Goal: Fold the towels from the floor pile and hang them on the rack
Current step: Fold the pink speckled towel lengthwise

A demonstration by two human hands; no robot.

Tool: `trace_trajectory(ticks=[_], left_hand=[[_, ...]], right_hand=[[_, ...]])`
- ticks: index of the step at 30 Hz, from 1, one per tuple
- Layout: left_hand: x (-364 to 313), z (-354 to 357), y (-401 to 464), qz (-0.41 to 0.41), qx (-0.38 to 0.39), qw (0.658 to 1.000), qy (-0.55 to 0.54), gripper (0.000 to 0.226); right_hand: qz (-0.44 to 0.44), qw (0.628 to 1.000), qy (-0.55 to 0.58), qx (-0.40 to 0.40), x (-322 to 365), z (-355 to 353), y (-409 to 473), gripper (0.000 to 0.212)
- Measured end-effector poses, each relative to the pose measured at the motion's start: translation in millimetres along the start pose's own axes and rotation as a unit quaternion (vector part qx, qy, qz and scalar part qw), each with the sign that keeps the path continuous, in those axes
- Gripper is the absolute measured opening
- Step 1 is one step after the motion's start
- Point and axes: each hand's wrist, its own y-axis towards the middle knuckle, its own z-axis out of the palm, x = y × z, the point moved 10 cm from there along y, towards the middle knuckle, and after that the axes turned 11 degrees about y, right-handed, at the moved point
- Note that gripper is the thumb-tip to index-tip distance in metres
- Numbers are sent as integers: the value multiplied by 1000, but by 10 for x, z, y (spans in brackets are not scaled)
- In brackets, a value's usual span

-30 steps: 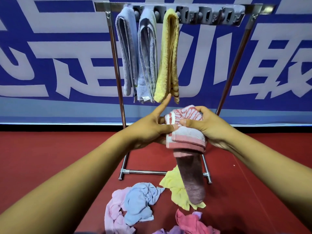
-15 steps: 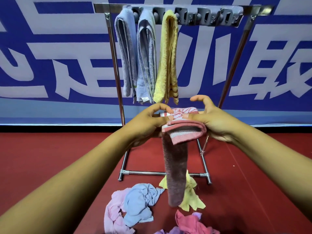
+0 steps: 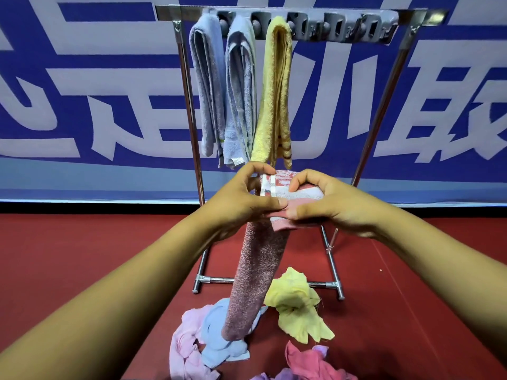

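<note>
Between rack and pile: both hands hold one pink towel (image 3: 255,272) in the air, in front of the rack's lower half.
Left hand (image 3: 241,200): fingers curled over the folded top of the pink towel, thumb pressing on its near edge; it grasps the towel.
Right hand (image 3: 329,204): thumb and fingers pinch the same folded top from the right side; thumbs of the two hands are just beside each other.
Pink towel: top part is folded, with white stripes; the long part hangs down, tilted to the left, its end over the floor pile.
Rack (image 3: 384,100): metal frame with a grey clip bar on top; three folded towels hang at its left part, blue-grey towel (image 3: 205,86), light blue towel (image 3: 241,91), yellow towel (image 3: 275,89).
Floor pile (image 3: 299,305): crumpled yellow, light blue, pale pink and pink cloths on the red floor (image 3: 82,248), near the rack's feet.
Background: blue banner (image 3: 82,58) with big white characters.
</note>
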Motion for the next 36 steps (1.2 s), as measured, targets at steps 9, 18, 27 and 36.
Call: trace_trajectory(ticks=[9,18,27,36], left_hand=[[35,122,-49,-1,63,995,-71,74],[17,68,14,7,36,999,-17,77],[-121,134,22,14,59,998,-14,84],[44,14,34,-85,29,993,-81,63]], right_hand=[[-22,996,80,-42,19,-86,23,33],[-111,916,-361,-136,290,-252,-99,37],[-247,806,-525,-115,573,36,-133,39],[-270,865,-393,-156,642,-118,-178,27]])
